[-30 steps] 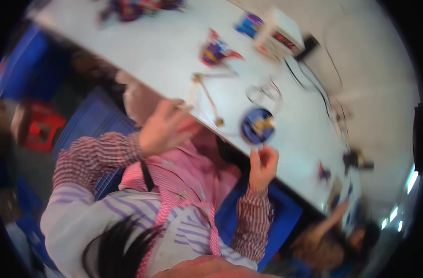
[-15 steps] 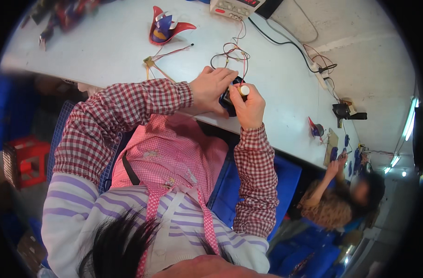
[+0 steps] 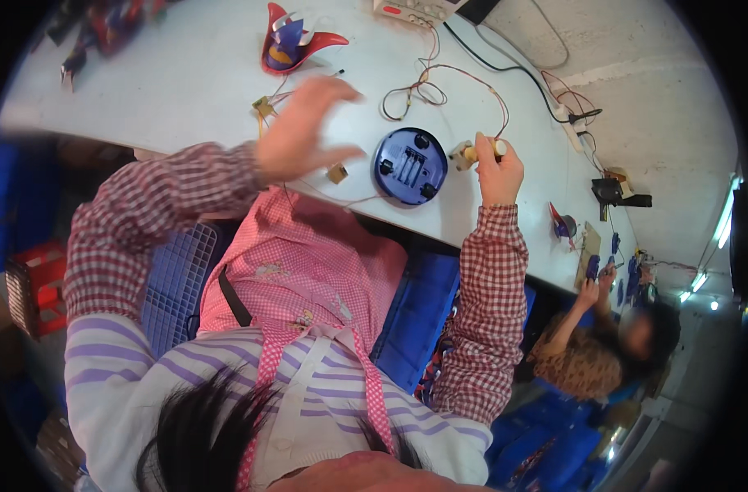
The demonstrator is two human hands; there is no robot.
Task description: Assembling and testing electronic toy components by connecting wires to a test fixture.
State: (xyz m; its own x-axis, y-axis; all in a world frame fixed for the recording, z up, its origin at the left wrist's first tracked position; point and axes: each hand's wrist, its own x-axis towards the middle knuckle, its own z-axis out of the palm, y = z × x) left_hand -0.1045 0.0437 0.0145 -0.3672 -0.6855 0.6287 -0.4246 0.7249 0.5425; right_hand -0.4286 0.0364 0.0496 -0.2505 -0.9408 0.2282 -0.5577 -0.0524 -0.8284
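Observation:
My right hand (image 3: 499, 174) is closed around a cream-coloured, roughly cylindrical wired piece (image 3: 469, 154), whose exact kind I cannot tell. A red and black lead rises from it. To its left, apart from both hands, a round blue-violet plastic base (image 3: 408, 166) lies on the table, its open battery compartment and black round parts facing up. My left hand (image 3: 302, 131) is smeared by motion over the table, thumb and fingers apart, with nothing in it. Near its fingers lie a small yellowish block (image 3: 337, 173) and a small wired circuit board (image 3: 263, 107).
A red and purple toy figure part (image 3: 288, 45) stands beyond my left hand. At the far edge is a bench power supply (image 3: 415, 10) with coiled leads (image 3: 413, 98). A co-worker (image 3: 591, 353) sits at the right. Blue crates flank my lap.
Both hands have come off the round base, which now shows fully. My right hand moved right with the wired piece; my left hand moved left and opened.

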